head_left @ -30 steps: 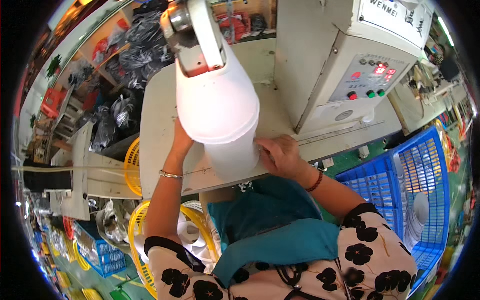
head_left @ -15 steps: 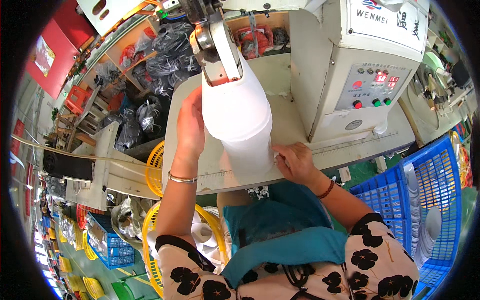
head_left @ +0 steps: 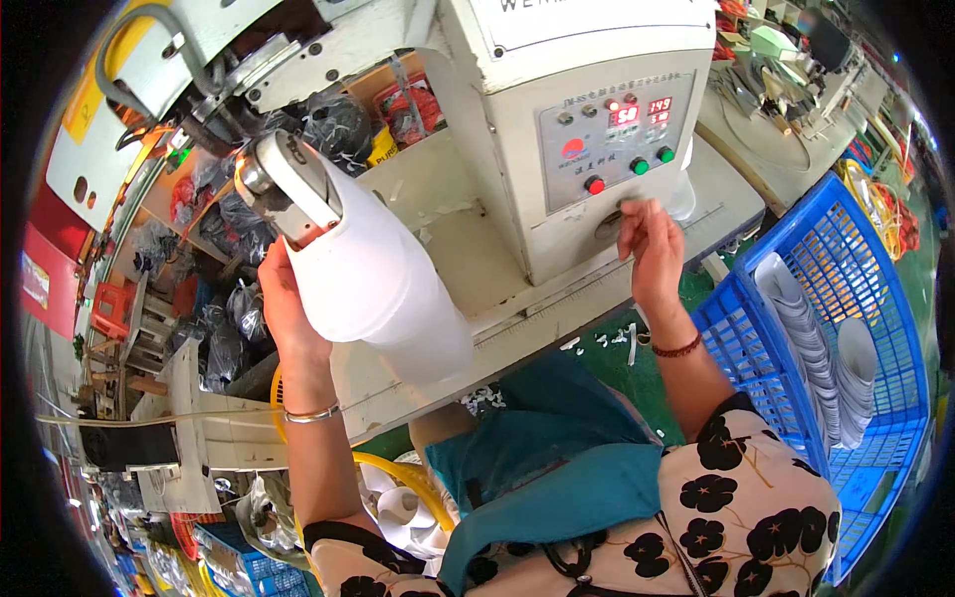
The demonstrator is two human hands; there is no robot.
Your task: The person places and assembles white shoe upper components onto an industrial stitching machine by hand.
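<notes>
A white, smooth, tube-shaped piece (head_left: 373, 264) hangs over the metal head of the machine arm (head_left: 288, 184), its open upper end around that head and its lower part slanting to the right over the table. My left hand (head_left: 290, 308) holds its left side, thumb and fingers partly hidden behind the white material. My right hand (head_left: 657, 249) is raised away from the piece, in front of the machine's control box (head_left: 597, 129) and below its buttons. The right fingers are loosely bent and somewhat apart, with nothing visible in them.
The pale machine table (head_left: 438, 368) has a ruler strip along its front edge. On my right stands a blue basket (head_left: 736, 328) with stacked white pieces. A yellow basket (head_left: 438, 483) at my lower left holds white curled pieces. White scraps (head_left: 632, 343) lie on the green floor.
My right hand has left the lower edge of the white piece and moved right and up to the control box. The view has turned right; my left hand stays on the piece.
</notes>
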